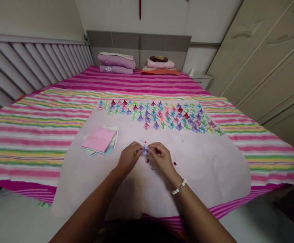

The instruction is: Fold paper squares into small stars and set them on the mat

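Observation:
Between both hands, a small lavender folded paper piece (pixel 145 150) is pinched just above a large white sheet (pixel 199 162). My left hand (pixel 131 155) grips its left side with thumb and fingertips. On the opposite side, the thumb and fingers of my right hand (pixel 161 156) close on it. Its exact shape is partly covered by the fingertips. Small red paper scraps (pixel 147 161) lie around the hands. Left of my left hand rests a stack of square paper sheets (pixel 98 139), pink on top.
Rows of small folded paper pieces (pixel 162 118) in many colours line the sheet's far part. Beneath is a striped bed cover (pixel 27 135). Folded purple bedding (pixel 116 62) and a pink folded pile (pixel 160 64) sit by the headboard (pixel 126 42). A slatted rail (pixel 35 64) runs along the left.

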### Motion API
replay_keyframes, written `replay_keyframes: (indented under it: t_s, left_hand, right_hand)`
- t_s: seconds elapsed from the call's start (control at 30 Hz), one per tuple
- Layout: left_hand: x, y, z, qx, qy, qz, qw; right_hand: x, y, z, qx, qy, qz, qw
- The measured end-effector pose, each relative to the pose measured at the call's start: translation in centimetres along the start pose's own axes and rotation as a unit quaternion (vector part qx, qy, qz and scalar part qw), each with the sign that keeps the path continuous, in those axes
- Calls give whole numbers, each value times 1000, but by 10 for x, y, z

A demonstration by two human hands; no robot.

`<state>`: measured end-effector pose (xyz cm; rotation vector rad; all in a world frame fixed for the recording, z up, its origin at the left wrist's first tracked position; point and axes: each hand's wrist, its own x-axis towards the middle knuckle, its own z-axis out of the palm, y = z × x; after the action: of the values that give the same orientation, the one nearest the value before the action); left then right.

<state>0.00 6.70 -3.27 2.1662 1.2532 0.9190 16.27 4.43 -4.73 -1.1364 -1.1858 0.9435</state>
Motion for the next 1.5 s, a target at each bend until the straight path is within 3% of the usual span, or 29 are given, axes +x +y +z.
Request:
replay_keyframes:
  t_s: [0.07,0.17,0.6,0.93,1.1,1.3,1.5]
  left_hand:
    - [2,-2,3,9,1,-1,1000]
    - [6,-5,8,5,9,-14,1000]
    - [6,-39,32,-111,74,-107,985]
    - [10,-42,51,-69,139,-172,973]
    - [7,-44,54,-62,151,-147,976]
    - [6,-42,49,-34,98,-64,993]
    - [7,-35,46,50,63,-74,994]
  right_hand:
    - [2,4,3,-55,-32,-72,995]
    - [7,13,7,-85,-39,-92,991]
    - [15,52,14,-124,10,-64,990]
    - [14,55,19,-131,29,-66,989]
    - [14,58,18,-133,54,-59,988]
    - [13,55,16,-125,32,-96,987]
    - [13,54,15,-139,11,-97,985]
